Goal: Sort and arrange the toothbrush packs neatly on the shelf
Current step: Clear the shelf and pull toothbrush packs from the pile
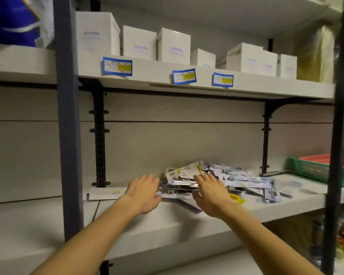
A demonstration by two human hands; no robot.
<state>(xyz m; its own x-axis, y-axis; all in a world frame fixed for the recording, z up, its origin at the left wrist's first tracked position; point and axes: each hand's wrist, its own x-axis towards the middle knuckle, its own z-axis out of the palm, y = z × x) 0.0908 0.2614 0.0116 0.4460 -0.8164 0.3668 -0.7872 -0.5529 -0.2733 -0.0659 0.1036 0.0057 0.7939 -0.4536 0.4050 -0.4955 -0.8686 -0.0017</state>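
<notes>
Two bare hands reach forward over a pale grey shelf [187, 221] toward a loose, jumbled pile of toothbrush packs [222, 180], which lies on the shelf near its back wall, slightly right of centre. The left hand [144, 193] rests at the pile's left edge, palm down, fingers straight and held close together; whether the thumb touches a pack cannot be told. The right hand [211, 193] lies palm down on top of the pile's front part, fingers straight and slightly spread, gripping nothing. A yellow item [237, 198] peeks out just right of the right hand. A flat white paper [105, 193] lies on the shelf left of the left hand. At the far right stands a green basket [306, 170] with a red tray [326, 158] in it. On the upper shelf [266, 87] sit white boxes [173, 45], and three blue-bordered labels [117, 66] hang on its front edge.
</notes>
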